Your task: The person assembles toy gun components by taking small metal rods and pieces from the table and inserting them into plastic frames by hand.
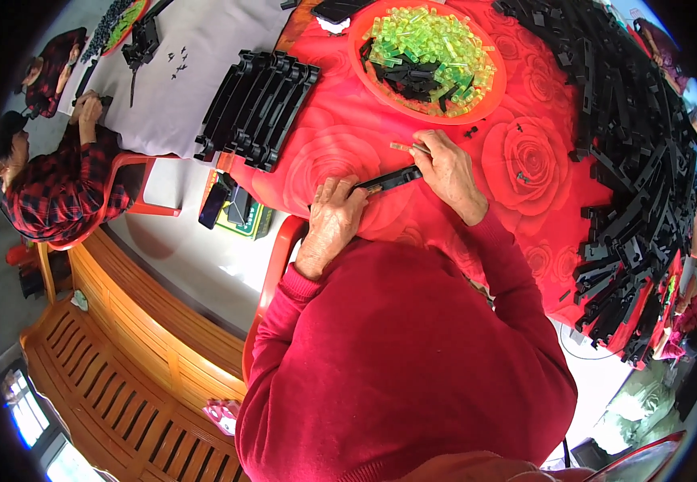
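Note:
My left hand (334, 218) and my right hand (447, 170) together hold a long black plastic strip (391, 178) just above the red rose-patterned tablecloth (525, 161). The left hand grips its near end. The right hand closes over its far end and also pinches a small pale yellow-green clip (401, 147) between the fingertips. Beyond the hands stands an orange round tray (489, 100) heaped with translucent yellow-green clips (429, 40) and some small black parts. My red sleeves come up from the lower edge.
A big heap of black strips (629, 161) covers the table's right side. A stacked row of black strips (260, 104) lies at the left. A person in a red-and-black checked shirt (59, 185) sits at a grey table on the left. A wooden bench (124, 361) stands below.

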Demonstrator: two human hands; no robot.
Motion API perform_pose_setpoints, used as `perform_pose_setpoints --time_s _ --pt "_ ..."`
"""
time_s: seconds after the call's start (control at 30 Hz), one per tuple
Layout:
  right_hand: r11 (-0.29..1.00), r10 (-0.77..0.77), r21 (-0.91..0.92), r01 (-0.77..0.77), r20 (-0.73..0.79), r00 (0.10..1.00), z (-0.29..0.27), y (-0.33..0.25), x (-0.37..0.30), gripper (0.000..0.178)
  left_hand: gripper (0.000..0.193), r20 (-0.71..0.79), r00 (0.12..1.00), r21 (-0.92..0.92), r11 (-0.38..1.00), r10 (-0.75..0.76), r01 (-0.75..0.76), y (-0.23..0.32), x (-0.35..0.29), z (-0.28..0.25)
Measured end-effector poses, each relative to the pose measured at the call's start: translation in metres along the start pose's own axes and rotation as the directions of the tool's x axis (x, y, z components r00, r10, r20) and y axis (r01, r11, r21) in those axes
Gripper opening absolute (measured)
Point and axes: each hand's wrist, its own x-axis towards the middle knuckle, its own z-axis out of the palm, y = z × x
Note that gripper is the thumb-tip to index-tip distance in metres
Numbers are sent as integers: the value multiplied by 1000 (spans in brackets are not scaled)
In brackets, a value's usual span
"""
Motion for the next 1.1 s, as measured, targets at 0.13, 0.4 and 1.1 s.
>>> perform_pose_setpoints --time_s 0.13,0.4,1.1 --pt "996 22 85 -15 -83 996 -17 -4 5 15 14 -2 1000 -3 1000 -14 14 0 -1 1" --pt "970 225 103 -222 -23 974 -64 6 20 10 15 5 1000 -16 1000 -20 20 -2 -3 5" --pt "848 -130 -301 436 680 722 -59 52 122 20 14 29 1000 22 1000 -5 4 1 0 0"
